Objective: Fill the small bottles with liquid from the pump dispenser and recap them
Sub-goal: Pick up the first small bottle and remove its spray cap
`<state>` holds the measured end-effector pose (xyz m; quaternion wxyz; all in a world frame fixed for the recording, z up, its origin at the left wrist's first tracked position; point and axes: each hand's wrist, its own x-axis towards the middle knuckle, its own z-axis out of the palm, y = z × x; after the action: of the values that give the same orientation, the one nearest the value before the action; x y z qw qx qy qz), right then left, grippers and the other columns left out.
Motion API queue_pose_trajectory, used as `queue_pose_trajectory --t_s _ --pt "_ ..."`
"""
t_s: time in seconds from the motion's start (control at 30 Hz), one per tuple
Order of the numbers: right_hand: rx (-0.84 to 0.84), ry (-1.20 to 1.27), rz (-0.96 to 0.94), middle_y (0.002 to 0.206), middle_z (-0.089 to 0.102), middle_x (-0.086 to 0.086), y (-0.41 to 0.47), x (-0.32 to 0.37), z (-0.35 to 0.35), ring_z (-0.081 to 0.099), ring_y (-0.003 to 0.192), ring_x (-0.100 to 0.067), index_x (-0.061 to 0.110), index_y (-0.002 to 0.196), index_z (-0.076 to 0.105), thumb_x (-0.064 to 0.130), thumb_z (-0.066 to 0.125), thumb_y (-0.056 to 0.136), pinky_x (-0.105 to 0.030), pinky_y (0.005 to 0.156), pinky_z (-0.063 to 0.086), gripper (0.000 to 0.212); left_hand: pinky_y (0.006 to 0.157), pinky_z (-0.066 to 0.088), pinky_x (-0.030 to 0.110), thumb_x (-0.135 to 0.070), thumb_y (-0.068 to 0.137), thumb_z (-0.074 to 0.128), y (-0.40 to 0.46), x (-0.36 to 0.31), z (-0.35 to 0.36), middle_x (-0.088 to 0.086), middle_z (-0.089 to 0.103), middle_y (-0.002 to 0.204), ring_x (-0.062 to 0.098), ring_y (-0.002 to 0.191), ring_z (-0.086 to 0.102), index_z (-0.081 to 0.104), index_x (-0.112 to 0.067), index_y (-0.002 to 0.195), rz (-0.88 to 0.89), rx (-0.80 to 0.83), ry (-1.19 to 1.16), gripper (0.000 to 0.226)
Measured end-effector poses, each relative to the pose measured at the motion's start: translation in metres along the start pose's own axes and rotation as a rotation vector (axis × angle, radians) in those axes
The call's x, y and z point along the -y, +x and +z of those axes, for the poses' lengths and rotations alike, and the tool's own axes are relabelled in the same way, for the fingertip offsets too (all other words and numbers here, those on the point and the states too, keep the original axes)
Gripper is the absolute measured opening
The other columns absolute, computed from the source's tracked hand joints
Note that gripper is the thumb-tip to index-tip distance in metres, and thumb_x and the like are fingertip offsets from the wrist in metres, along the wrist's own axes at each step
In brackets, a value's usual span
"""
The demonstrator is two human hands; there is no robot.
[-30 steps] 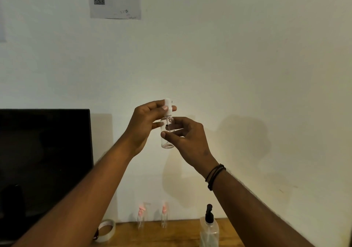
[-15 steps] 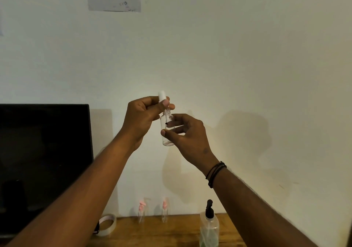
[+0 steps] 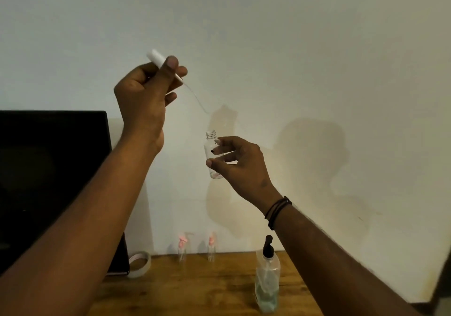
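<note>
Two grips: left hand (image 3: 144, 96) round half-hidden white cap (image 3: 156, 58), right hand (image 3: 240, 163) pinching uncapped bottle (image 3: 212, 156)

Both arms extend forward and upward from the lower corners of the view, forearms bare. The left hand (image 3: 144, 96) is the higher of the two, back of the hand facing the camera, wrist roughly in line with the forearm. Its thumb and curled fingers pinch the white cap (image 3: 162, 65), which projects up and to the left of the thumb. The right hand (image 3: 240, 163) sits lower and to the right of the left hand, well apart from it. Its thumb and fingertips grip the small bottle (image 3: 213, 156) at mid-body, holding it upright with the open neck above the fingers. Dark cord bands (image 3: 277, 209) encircle the right wrist.
</note>
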<state>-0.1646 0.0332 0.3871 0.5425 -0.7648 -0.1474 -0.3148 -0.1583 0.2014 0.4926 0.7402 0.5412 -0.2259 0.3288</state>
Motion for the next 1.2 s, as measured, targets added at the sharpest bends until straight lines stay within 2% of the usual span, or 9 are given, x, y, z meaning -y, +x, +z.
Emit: queue_pose_trajectory --t_s 0.13,0.3,0.4,0.5,0.63,0.77,0.9,1.0,1.2 --pt "0.000 0.012 0.044 0.099 0.073 0.000 -0.007 -0.022 0.003 0.074 0.076 -0.013 0.008 0.121 0.069 0.007 0.085 0.083 -0.037 0.068 0.065 0.042 0.081 0.058 0.029 -0.046 0.091 0.076 -0.003 0.019 -0.008 -0.003 0.081 0.101 0.012 0.097 0.076 0.073 -0.020 0.097 -0.073 0.026 0.015 0.026" --pt "-0.007 0.000 0.144 0.097 0.072 0.006 -0.029 -0.069 0.009 0.074 0.080 -0.014 0.008 0.122 0.069 0.007 0.085 0.082 -0.029 0.065 0.062 0.043 0.065 0.050 0.024 -0.042 0.088 0.082 -0.033 0.090 -0.032 -0.013 0.069 0.083 0.007 0.077 0.062 0.076 -0.032 0.099 -0.194 0.052 0.149 0.016" --pt "-0.004 -0.010 0.220 0.099 0.072 0.007 -0.051 -0.108 0.018 0.074 0.088 -0.018 0.011 0.122 0.068 0.010 0.085 0.083 -0.030 0.071 0.063 0.043 0.059 0.052 0.021 -0.030 0.090 0.081 -0.078 0.155 -0.053 -0.009 0.072 0.087 0.008 0.071 0.064 0.077 -0.030 0.108 -0.255 0.058 0.261 0.019" --pt "0.021 -0.017 0.309 0.101 0.072 0.006 -0.076 -0.154 0.034 0.073 0.090 -0.017 0.014 0.122 0.067 0.011 0.085 0.083 -0.037 0.076 0.065 0.042 0.062 0.056 0.026 -0.020 0.089 0.081 -0.134 0.220 -0.076 0.001 0.076 0.095 0.012 0.072 0.072 0.075 -0.024 0.106 -0.358 0.048 0.389 0.019" --pt "0.051 -0.051 0.396 0.104 0.072 0.006 -0.113 -0.210 0.058 0.071 0.093 -0.012 0.017 0.122 0.064 0.016 0.086 0.083 -0.022 0.078 0.062 0.045 0.075 0.063 0.041 -0.018 0.080 0.089 -0.203 0.293 -0.107 0.006 0.078 0.089 0.026 0.081 0.077 0.073 -0.023 0.092 -0.587 -0.012 0.490 0.021" --pt "0.091 -0.107 0.471 0.103 0.069 0.007 -0.150 -0.257 0.079 0.067 0.092 -0.006 0.021 0.117 0.061 0.017 0.085 0.084 -0.018 0.074 0.057 0.041 0.069 0.060 0.035 -0.022 0.074 0.094 -0.257 0.345 -0.126 -0.002 0.075 0.079 0.019 0.076 0.075 0.071 -0.022 0.082 -0.752 -0.059 0.656 0.024" --pt "0.126 -0.161 0.533 0.108 0.068 0.004 -0.178 -0.293 0.092 0.066 0.095 -0.010 0.017 0.119 0.062 0.017 0.085 0.084 -0.023 0.079 0.057 0.042 0.061 0.045 0.024 -0.028 0.074 0.093 -0.287 0.377 -0.141 -0.013 0.068 0.076 0.006 0.071 0.066 0.068 -0.021 0.081 -0.762 0.018 0.875 0.027" --pt "0.116 -0.190 0.567 0.107 0.068 0.004 -0.188 -0.312 0.096 0.064 0.093 -0.009 0.021 0.112 0.060 0.015 0.085 0.083 -0.015 0.076 0.051 0.039 0.058 0.042 0.023 -0.030 0.073 0.092 -0.299 0.394 -0.149 -0.014 0.067 0.074 0.006 0.069 0.065 0.067 -0.020 0.081 -0.776 0.039 0.968 0.029" --pt "0.104 -0.162 0.613 0.103 0.067 0.006 -0.202 -0.330 0.099 0.064 0.094 -0.010 0.026 0.109 0.056 0.013 0.086 0.081 -0.006 0.075 0.046 0.043 0.071 0.056 0.036 -0.038 0.068 0.094 -0.308 0.410 -0.154 -0.012 0.069 0.080 0.014 0.078 0.069 0.065 -0.022 0.084 -0.856 0.102 1.041 0.037"
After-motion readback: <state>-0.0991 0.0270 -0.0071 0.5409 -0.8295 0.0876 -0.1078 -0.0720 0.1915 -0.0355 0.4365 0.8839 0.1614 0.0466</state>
